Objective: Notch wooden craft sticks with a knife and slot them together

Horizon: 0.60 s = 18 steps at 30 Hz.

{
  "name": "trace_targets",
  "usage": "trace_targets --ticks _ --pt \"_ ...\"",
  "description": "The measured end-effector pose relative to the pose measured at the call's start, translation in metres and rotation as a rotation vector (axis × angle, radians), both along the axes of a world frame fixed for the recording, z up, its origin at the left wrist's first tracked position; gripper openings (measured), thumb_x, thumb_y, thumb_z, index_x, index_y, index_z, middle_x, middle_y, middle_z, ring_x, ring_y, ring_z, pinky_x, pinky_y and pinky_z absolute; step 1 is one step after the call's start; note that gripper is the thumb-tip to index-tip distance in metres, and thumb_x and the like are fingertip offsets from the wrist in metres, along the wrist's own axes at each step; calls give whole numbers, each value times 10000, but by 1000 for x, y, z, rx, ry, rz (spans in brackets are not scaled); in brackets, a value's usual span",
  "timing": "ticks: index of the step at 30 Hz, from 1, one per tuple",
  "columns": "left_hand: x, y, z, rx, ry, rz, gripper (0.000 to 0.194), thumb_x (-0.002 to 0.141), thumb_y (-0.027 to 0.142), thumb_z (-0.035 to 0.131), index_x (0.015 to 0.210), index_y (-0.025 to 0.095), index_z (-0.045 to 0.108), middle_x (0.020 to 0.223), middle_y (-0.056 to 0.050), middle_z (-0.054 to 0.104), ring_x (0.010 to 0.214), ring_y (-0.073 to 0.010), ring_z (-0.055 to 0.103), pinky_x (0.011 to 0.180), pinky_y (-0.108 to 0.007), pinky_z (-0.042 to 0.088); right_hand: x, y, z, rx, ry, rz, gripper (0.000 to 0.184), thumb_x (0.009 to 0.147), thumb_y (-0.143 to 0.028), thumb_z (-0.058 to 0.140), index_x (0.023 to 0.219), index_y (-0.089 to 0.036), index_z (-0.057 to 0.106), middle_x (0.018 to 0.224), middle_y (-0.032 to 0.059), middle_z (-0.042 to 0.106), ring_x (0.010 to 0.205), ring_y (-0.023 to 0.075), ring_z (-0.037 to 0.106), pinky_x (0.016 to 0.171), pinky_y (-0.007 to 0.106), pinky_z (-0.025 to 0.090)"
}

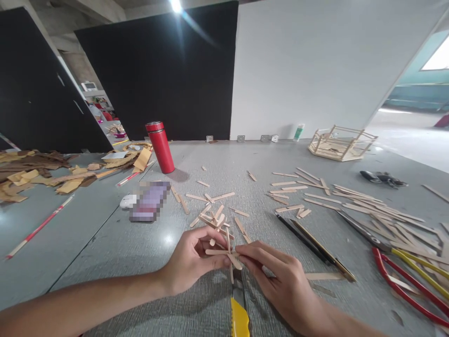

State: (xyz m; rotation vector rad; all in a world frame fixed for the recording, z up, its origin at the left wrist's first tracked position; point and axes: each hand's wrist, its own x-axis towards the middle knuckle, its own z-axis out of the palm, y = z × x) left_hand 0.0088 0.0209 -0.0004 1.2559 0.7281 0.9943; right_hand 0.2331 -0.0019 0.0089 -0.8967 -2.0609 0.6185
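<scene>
My left hand [196, 255] is closed around a small cluster of crossed wooden craft sticks [218, 252], pinched between thumb and fingers. From the right, my right hand [277, 276] pinches the same sticks near where they cross; its fingertips partly cover what they grip. Directly below the hands a yellow utility knife [240, 318] lies on the table, its blade end under the sticks. Just beyond my left hand, more short stick pieces [206, 199] are scattered. To the right of my right hand lie a black pencil [301, 238] and a gold-coloured one [322, 250].
Pliers-like cutters with red and yellow handles [377, 243] lie at right, among many loose sticks [382, 203]. Farther back stand a stick frame [342, 142], a glue tube [299, 132] and a red flask [161, 147]. A phone [150, 201] lies left; torn cardboard [70, 178] is piled beyond.
</scene>
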Motion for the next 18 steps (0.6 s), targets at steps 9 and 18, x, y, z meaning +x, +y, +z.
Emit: trace_targets --ticks 9,18 --pt "1 -2 0 58 61 1 336 708 169 912 974 164 707 924 -32 738 836 -162 714 785 -277 590 0 3 -3 -6 24 32 216 1039 -161 556 1200 -208 694 985 48 724 840 141 689 749 277 549" --pt "0 -1 -4 90 132 -1 275 759 131 845 986 163 694 892 -16 728 792 -127 685 750 -229 563 -4 9 2 -156 22 -40 183 1007 -245 586 955 -205 756 779 6 742 670 135 641 620 259 482"
